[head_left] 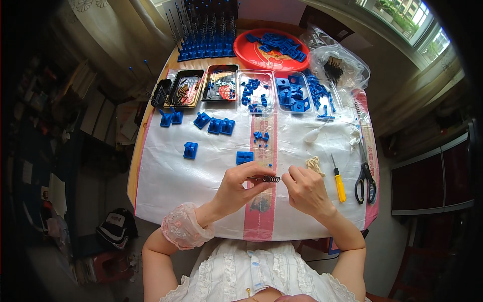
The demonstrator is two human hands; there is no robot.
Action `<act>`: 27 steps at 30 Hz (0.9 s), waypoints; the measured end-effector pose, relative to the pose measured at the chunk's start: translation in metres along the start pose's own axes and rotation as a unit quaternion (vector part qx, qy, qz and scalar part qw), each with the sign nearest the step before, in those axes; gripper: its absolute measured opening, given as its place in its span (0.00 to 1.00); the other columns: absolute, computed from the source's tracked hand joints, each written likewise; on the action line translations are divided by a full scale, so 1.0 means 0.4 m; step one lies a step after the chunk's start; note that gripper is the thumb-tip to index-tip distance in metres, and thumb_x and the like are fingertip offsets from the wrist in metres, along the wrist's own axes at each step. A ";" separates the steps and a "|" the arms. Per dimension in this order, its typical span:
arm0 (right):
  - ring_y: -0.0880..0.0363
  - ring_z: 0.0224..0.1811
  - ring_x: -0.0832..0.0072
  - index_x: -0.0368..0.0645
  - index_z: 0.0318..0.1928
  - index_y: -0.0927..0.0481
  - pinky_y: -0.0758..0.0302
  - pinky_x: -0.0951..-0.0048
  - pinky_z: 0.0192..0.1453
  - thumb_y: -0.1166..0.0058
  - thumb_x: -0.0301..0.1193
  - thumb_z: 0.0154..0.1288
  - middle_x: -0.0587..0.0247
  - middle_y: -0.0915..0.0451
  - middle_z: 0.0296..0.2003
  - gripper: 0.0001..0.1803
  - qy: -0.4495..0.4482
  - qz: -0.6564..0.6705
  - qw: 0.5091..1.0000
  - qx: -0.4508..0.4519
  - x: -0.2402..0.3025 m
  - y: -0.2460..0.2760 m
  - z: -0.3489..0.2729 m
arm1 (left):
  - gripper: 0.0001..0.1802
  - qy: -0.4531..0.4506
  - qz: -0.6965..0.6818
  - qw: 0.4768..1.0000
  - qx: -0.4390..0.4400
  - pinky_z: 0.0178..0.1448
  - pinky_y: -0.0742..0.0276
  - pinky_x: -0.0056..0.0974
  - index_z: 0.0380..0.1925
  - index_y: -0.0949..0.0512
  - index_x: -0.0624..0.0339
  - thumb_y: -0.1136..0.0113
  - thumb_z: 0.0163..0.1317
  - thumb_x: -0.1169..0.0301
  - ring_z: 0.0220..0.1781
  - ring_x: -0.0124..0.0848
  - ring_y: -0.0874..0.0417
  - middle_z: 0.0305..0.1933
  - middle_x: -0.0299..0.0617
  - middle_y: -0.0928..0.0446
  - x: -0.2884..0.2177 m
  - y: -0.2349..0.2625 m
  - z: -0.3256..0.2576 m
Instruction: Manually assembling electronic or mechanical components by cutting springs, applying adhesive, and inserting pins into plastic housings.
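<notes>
A: Surroundings, taking the small dark metal coil spring (267,178) as reference?

B: The spring is held just above the white plastic sheet with a pink stripe (166,181) covering the table. Just beyond it lies a flat blue plastic block (244,157); farther out, a scatter of tiny blue plastic bits (260,137). Right of the spring: a small beige crumpled wad (315,165), then a yellow-handled screwdriver (339,181), then black-handled scissors (365,176). Well beyond, a row of shallow trays with blue parts (256,90) and a round red plastic tray (271,53) heaped with blue pieces. Nothing lies between the hands and the spring.

A: Grips?

B: Left hand (236,189): thumb and fingers pinched shut on the spring's left end. Right hand (306,190): fingertips closed at the spring's right end; whether they clamp the spring itself or a thin piece on it, cannot tell.

A: Appearance of the spring?

B: Short, dark, tightly wound, lying roughly level between both hands over the pink stripe. Finer detail too small to read.
</notes>
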State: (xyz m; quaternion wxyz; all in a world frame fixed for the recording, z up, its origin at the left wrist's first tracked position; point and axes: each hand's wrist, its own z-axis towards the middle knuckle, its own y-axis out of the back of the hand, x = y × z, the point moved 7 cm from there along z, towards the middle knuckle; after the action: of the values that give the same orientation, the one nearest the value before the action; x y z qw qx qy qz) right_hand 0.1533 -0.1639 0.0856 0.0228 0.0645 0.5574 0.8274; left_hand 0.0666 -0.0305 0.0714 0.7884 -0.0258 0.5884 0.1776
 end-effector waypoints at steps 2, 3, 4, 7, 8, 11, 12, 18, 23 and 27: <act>0.25 0.30 0.68 0.43 0.30 0.27 0.29 0.66 0.32 0.41 0.22 0.52 0.62 0.30 0.27 0.07 -0.001 -0.007 1.000 0.013 -0.003 -0.004 0.001 | 0.16 -0.014 0.016 1.000 0.000 0.41 0.18 0.27 0.49 0.15 0.64 0.28 0.59 0.83 0.39 0.23 0.14 0.41 0.40 0.16 0.000 0.002 0.010; 0.24 0.31 0.67 0.43 0.31 0.26 0.29 0.65 0.33 0.40 0.23 0.54 0.62 0.29 0.28 0.07 -0.010 0.009 1.000 0.011 -0.009 0.001 0.002 | 0.15 -0.017 0.026 0.999 0.006 0.41 0.18 0.27 0.47 0.15 0.64 0.29 0.60 0.83 0.39 0.23 0.14 0.41 0.40 0.16 -0.005 0.003 0.012; 0.24 0.31 0.67 0.42 0.32 0.25 0.28 0.65 0.34 0.38 0.24 0.55 0.61 0.28 0.29 0.07 -0.019 0.024 0.999 0.008 -0.017 0.012 0.006 | 0.13 -0.021 0.037 0.999 0.011 0.41 0.18 0.27 0.46 0.15 0.65 0.30 0.61 0.83 0.39 0.24 0.14 0.40 0.40 0.17 -0.013 0.005 0.016; 0.22 0.34 0.65 0.40 0.35 0.22 0.26 0.66 0.36 0.32 0.28 0.59 0.60 0.23 0.31 0.10 -0.156 0.102 0.982 -0.034 -0.100 0.081 0.004 | 0.09 0.006 0.027 0.998 -0.048 0.44 0.18 0.28 0.44 0.17 0.67 0.33 0.64 0.82 0.40 0.23 0.15 0.40 0.39 0.17 -0.017 0.036 0.023; 0.21 0.35 0.64 0.40 0.37 0.21 0.25 0.66 0.37 0.30 0.29 0.59 0.59 0.22 0.32 0.12 -0.218 0.134 0.965 -0.054 -0.146 0.104 -0.010 | 0.08 0.031 -0.001 0.997 -0.066 0.48 0.19 0.28 0.45 0.18 0.67 0.36 0.67 0.81 0.42 0.22 0.16 0.41 0.37 0.18 -0.007 0.049 0.025; 0.21 0.42 0.66 0.36 0.48 0.18 0.24 0.65 0.48 0.28 0.30 0.58 0.58 0.20 0.37 0.19 -0.370 0.151 0.915 -0.049 -0.297 0.118 -0.057 | 0.08 0.050 -0.055 0.990 -0.121 0.46 0.19 0.28 0.46 0.19 0.66 0.36 0.68 0.78 0.39 0.23 0.14 0.41 0.39 0.15 0.030 0.060 0.038; 0.22 0.45 0.65 0.36 0.49 0.19 0.25 0.65 0.51 0.28 0.30 0.58 0.57 0.21 0.40 0.21 -0.352 0.164 0.920 -0.046 -0.313 0.101 -0.054 | 0.08 0.053 -0.055 0.990 -0.122 0.46 0.19 0.28 0.47 0.19 0.66 0.36 0.69 0.78 0.39 0.22 0.15 0.41 0.39 0.15 0.038 0.058 0.038; 0.28 0.54 0.60 0.36 0.50 0.20 0.29 0.63 0.60 0.26 0.32 0.55 0.56 0.23 0.46 0.24 -0.283 0.185 0.940 -0.051 -0.383 -0.025 -0.034 | 0.08 0.061 -0.064 0.988 -0.123 0.48 0.19 0.28 0.48 0.19 0.65 0.37 0.70 0.78 0.41 0.22 0.16 0.41 0.37 0.17 0.075 0.040 0.028; 0.28 0.51 0.58 0.36 0.39 0.22 0.30 0.61 0.57 0.26 0.31 0.55 0.56 0.24 0.41 0.18 -0.292 0.173 0.938 -0.066 -0.413 -0.066 -0.017 | 0.09 0.075 -0.063 0.989 -0.109 0.48 0.21 0.26 0.50 0.23 0.65 0.39 0.72 0.77 0.41 0.20 0.19 0.42 0.36 0.19 0.108 0.049 0.022; 0.25 0.47 0.62 0.37 0.40 0.22 0.28 0.62 0.53 0.27 0.32 0.58 0.57 0.22 0.40 0.17 -0.287 0.145 0.944 -0.072 -0.416 -0.056 -0.008 | 0.09 0.066 -0.055 0.990 -0.116 0.46 0.21 0.26 0.50 0.23 0.66 0.39 0.72 0.77 0.40 0.20 0.19 0.42 0.37 0.19 0.112 0.054 0.026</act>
State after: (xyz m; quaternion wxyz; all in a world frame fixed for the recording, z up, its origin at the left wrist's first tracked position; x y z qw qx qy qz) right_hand 0.3168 -0.1766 0.0502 0.0662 0.3773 0.4513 0.8060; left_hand 0.0805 0.0034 0.0361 0.7484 -0.1605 0.6120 0.1989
